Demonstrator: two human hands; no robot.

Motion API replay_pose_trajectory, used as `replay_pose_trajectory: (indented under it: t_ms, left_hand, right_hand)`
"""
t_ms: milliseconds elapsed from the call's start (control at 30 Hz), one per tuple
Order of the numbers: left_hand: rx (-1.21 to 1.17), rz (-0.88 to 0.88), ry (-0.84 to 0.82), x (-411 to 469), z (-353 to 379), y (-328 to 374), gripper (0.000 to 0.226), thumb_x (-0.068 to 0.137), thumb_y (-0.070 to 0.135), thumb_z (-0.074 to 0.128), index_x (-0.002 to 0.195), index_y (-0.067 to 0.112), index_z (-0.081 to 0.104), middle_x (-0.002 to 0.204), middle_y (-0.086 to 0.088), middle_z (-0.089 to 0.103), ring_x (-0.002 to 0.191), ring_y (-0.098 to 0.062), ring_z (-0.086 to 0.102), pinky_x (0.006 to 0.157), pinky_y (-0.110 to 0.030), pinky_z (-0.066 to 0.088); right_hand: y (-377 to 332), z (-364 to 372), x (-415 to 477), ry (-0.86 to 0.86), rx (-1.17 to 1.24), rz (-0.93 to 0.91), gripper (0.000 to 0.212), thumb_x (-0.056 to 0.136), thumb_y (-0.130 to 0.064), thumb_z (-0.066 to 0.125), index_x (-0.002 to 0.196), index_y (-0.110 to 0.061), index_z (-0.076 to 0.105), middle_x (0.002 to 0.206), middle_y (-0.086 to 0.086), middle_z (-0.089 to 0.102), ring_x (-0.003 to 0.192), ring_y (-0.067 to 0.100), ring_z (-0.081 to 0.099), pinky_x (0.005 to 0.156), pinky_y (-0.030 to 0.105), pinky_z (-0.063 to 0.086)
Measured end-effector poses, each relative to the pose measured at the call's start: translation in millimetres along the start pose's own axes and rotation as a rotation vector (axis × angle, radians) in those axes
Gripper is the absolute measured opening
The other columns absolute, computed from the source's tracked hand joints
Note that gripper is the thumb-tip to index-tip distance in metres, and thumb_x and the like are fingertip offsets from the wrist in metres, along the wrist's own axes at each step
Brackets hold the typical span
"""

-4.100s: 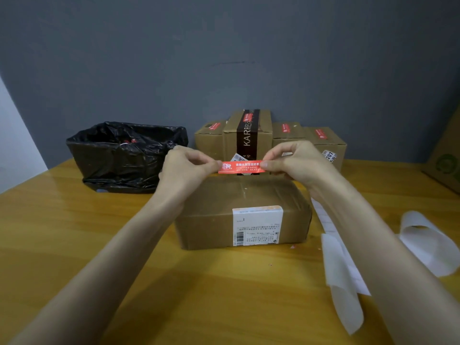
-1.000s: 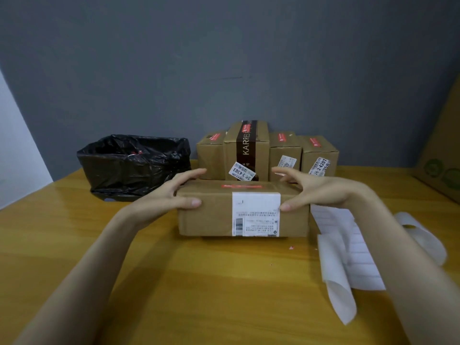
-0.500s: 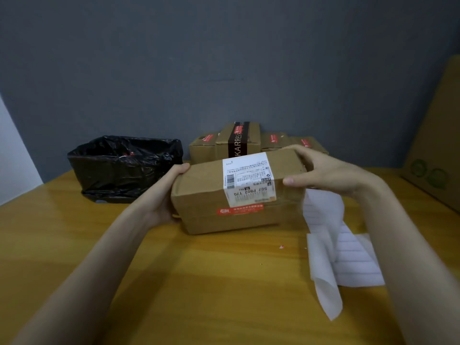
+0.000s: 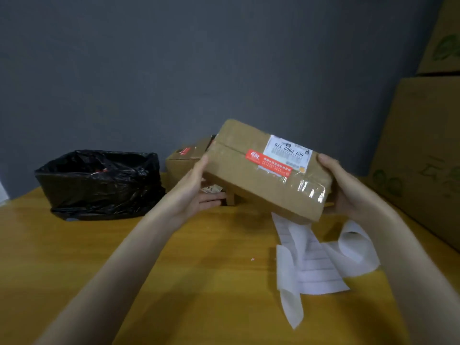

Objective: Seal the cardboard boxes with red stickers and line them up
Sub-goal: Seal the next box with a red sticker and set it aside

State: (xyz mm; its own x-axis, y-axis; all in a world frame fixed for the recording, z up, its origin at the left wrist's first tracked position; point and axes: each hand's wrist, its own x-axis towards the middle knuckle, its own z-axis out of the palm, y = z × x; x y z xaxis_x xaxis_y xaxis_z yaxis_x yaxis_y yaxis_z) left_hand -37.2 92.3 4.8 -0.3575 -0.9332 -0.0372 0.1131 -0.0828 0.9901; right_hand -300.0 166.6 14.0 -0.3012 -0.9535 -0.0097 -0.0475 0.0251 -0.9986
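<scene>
Left hand (image 4: 191,192) and right hand (image 4: 348,190) are clasping the cardboard box (image 4: 249,183) by its ends;
I am holding it tilted above the tabletop (image 4: 199,270); a red sticker (image 4: 268,163) is sitting over its seam.

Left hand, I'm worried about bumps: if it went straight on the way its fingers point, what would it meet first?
Probably the sealed boxes at the back: the left hand points its fingers under the held box toward them. Depth is unclear.
</scene>
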Motion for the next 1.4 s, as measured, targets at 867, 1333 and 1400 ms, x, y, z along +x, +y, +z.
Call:
replay_pose_trajectory:
  t_ms: [867, 1333, 1400]
  left_hand:
    - [0.159, -0.101, -0.222, 44.6, 175.6, -7.8, 0.047, 0.097, 0.044, 0.040, 0.137, 0.018, 0.044, 0.136, -0.007, 0.052, 0.121, -0.024, 0.051, 0.100, -0.038, 0.044]
    - [0.958, 0.259, -0.241, 84.7, 151.8, -54.9, 0.051, 0.101, 0.017, 0.034, 0.149, 0.011, 0.018, 0.158, -0.004, 0.007, 0.146, -0.018, 0.003, 0.115, -0.028, 0.007]
    - [0.969, 0.273, -0.291, 88.4, 154.5, -61.3, 0.054, 0.101, 0.024, 0.036, 0.150, 0.016, 0.015, 0.159, -0.001, 0.004, 0.146, -0.017, 0.001, 0.117, -0.031, 0.006]
  right_hand:
    - [17.4, -65.0, 10.6, 0.489, 0.342, 0.056, 0.033, 0.086, -0.030, 0.064, 0.116, -0.023, 0.052, 0.113, 0.008, 0.061, 0.099, 0.027, 0.061, 0.086, 0.053, 0.051]
    - [37.0, -64.6, 63.9, 0.579, 0.183, 0.150, 0.036, 0.094, -0.027, 0.052, 0.126, -0.013, 0.048, 0.114, 0.012, 0.057, 0.091, 0.027, 0.054, 0.082, 0.043, 0.049]
    - [42.6, -63.9, 71.5, 0.579, 0.157, 0.177, 0.039, 0.093, -0.030, 0.052, 0.128, -0.014, 0.047, 0.123, 0.014, 0.056, 0.099, 0.030, 0.055, 0.089, 0.047, 0.048]
